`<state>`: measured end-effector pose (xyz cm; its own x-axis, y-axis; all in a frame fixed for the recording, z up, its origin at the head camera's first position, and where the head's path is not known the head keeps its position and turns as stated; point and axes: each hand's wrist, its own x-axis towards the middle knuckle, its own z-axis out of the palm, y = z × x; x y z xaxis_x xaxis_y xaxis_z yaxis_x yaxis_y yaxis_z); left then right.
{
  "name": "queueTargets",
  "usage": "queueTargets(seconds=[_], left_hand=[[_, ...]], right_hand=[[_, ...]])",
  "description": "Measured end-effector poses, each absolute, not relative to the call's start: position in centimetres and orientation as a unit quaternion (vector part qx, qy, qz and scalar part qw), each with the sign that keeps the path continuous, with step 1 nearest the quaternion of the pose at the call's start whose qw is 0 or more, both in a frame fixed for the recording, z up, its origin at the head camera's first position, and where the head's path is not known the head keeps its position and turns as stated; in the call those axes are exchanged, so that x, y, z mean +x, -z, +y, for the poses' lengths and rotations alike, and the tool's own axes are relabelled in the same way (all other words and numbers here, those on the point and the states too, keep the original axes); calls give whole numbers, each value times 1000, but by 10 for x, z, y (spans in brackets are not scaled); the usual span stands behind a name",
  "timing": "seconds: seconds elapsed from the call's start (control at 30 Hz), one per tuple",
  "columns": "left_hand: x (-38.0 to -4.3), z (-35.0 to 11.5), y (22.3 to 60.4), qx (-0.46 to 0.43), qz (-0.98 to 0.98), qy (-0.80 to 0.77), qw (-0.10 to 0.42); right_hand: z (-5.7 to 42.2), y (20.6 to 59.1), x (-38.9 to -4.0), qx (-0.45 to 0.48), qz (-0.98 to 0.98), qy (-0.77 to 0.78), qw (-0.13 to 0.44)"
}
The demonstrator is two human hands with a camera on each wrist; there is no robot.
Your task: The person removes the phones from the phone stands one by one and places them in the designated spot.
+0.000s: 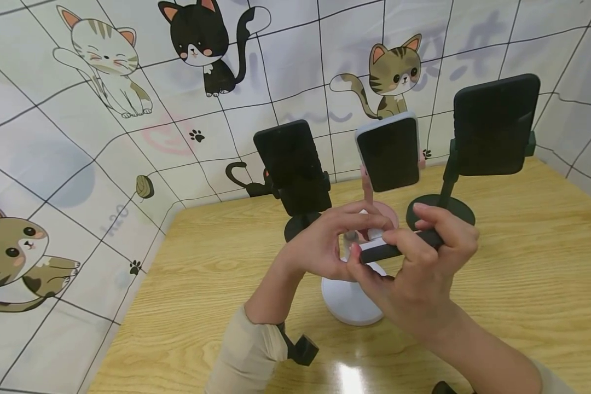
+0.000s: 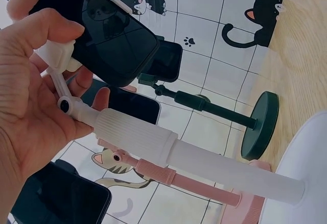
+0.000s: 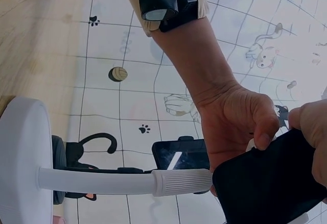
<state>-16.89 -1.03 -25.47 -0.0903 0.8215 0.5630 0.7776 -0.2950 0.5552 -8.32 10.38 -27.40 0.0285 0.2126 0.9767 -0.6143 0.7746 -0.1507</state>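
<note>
A black smartphone (image 1: 380, 253) is at the top of a white phone stand, whose round base (image 1: 352, 301) rests on the table. My left hand (image 1: 325, 241) curls its fingers around the stand's white clamp (image 2: 57, 54), behind the phone. My right hand (image 1: 423, 262) grips the phone between thumb and fingers. The left wrist view shows the white stand's post (image 2: 232, 170) and the phone's dark screen (image 2: 112, 40) beside the clamp. In the right wrist view, the phone covers part of the clamp; whether it is fully seated between the clamp's arms is hidden.
Behind the hands stand more phone stands with phones: a black one (image 1: 295, 164), a pink one holding a pale-edged phone (image 1: 391, 153), and a dark green one (image 1: 440, 210) holding a black phone (image 1: 497, 126). A cat-print cloth (image 1: 285, 65) hangs behind the wooden table (image 1: 202, 284).
</note>
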Motion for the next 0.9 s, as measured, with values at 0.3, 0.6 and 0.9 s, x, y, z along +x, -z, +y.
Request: queueTargets(seconds=[0.3, 0.6, 0.9], left_hand=[[-169, -10, 254, 674, 592, -441, 34], [-168, -8, 253, 675, 586, -447, 38], [-172, -11, 253, 667, 579, -465, 63]], right_hand=[[105, 272, -83, 171, -630, -289, 700], [107, 267, -82, 187, -632, -286, 696], [143, 353, -117, 287, -651, -303, 634]])
